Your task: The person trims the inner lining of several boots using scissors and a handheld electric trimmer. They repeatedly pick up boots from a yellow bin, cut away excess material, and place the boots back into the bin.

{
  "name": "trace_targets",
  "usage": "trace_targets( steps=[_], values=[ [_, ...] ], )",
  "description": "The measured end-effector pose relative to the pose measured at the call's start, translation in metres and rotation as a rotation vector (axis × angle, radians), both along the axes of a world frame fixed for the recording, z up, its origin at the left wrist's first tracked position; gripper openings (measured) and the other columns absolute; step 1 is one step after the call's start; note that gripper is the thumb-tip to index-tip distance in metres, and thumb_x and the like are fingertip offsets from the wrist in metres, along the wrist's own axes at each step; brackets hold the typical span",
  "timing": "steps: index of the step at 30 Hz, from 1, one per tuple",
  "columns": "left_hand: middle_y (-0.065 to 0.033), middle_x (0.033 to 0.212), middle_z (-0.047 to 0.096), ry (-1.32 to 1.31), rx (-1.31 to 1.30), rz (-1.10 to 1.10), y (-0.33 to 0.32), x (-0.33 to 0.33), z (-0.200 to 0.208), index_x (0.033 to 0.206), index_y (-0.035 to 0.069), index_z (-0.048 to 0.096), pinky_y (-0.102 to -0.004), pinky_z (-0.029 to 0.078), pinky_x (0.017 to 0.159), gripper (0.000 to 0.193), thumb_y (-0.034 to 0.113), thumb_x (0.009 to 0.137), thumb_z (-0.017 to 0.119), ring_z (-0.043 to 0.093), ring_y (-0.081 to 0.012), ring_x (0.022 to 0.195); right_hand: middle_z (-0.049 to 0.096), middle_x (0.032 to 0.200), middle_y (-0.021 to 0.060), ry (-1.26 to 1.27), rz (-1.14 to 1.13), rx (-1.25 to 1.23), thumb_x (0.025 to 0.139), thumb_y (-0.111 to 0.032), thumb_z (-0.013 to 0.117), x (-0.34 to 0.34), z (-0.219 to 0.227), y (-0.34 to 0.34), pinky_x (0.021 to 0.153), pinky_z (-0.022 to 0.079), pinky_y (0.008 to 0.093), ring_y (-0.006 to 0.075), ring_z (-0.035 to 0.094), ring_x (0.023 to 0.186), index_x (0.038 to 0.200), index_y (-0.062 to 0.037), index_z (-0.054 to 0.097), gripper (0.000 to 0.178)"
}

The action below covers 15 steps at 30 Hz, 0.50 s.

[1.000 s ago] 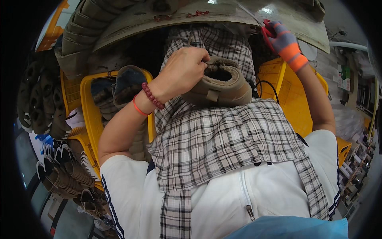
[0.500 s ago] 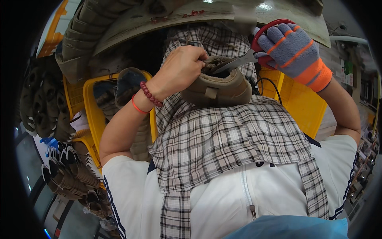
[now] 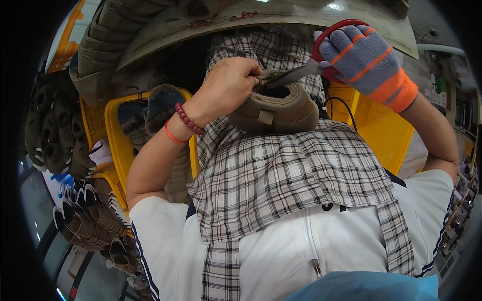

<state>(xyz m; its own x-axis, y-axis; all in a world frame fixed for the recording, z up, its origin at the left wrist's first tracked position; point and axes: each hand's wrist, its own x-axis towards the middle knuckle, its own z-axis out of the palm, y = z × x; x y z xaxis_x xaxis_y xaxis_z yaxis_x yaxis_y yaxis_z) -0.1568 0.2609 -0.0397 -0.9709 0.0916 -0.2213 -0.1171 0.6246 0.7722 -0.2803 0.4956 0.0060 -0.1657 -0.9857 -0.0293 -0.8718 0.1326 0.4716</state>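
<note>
A brown shoe (image 3: 288, 118) with a fleecy lining rests on my lap over the plaid apron (image 3: 281, 170), its heel loop towards me. My bare left hand (image 3: 228, 83) is closed in a pinch at the far left of the shoe's opening; the fingertips are partly hidden. In a grey and orange knitted glove, my right hand (image 3: 364, 62) grips red-handled scissors (image 3: 296, 74). Their blades reach left over the opening, close to my left fingertips. What lies between the blade tips cannot be made out.
A worn work surface (image 3: 271, 19) spans the far side, with stacked shoe parts (image 3: 103, 47) at its left. A yellow crate (image 3: 113, 145) holding shoes stands on my left, another yellow crate (image 3: 381, 133) on my right. More shoes (image 3: 83, 215) hang or stand at the far left.
My right hand has shifted slightly left and away from me, and the scissors have turned so their blades look darker. My left hand and the shoe stay nearly still.
</note>
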Motion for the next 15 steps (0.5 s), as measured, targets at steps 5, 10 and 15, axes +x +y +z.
trace_targets(
  steps=[5, 10, 15],
  values=[
    [-0.0129, 0.073, 0.061, -0.017, -0.013, -0.004, 0.0, -0.0005, 0.0029, 0.09, -0.005, 0.06, -0.0288, 0.045, 0.063, 0.015, 0.004, 0.079, 0.055, 0.057, -0.0158, 0.067, 0.055, 0.096, 0.0032, 0.053, 0.035, -0.021, 0.072, -0.034, 0.066, -0.0008, -0.0026, -0.0027, 0.075, 0.045, 0.0348, 0.0198, 0.055, 0.087, 0.102, -0.0146, 0.058, 0.037],
    [-0.0127, 0.074, 0.061, -0.008, -0.006, -0.012, -0.0009, -0.0003, 0.0016, 0.091, -0.005, 0.06, -0.0289, 0.045, 0.064, 0.016, 0.004, 0.079, 0.055, 0.057, -0.0164, 0.068, 0.056, 0.095, 0.0032, 0.044, 0.019, -0.007, 0.072, -0.032, 0.066, 0.0023, -0.0061, -0.0017, 0.075, 0.046, 0.0343, 0.0193, 0.056, 0.088, 0.102, -0.0132, 0.058, 0.037],
    [-0.0127, 0.077, 0.062, -0.028, -0.004, 0.014, -0.0023, 0.002, 0.0033, 0.093, -0.005, 0.06, -0.028, 0.045, 0.066, 0.017, 0.003, 0.08, 0.055, 0.058, -0.0157, 0.07, 0.057, 0.095, 0.0061, -0.038, -0.087, -0.078, 0.072, -0.029, 0.067, -0.0019, 0.0013, -0.0035, 0.075, 0.046, 0.035, 0.0237, 0.056, 0.09, 0.1, -0.0097, 0.056, 0.036]
  ],
)
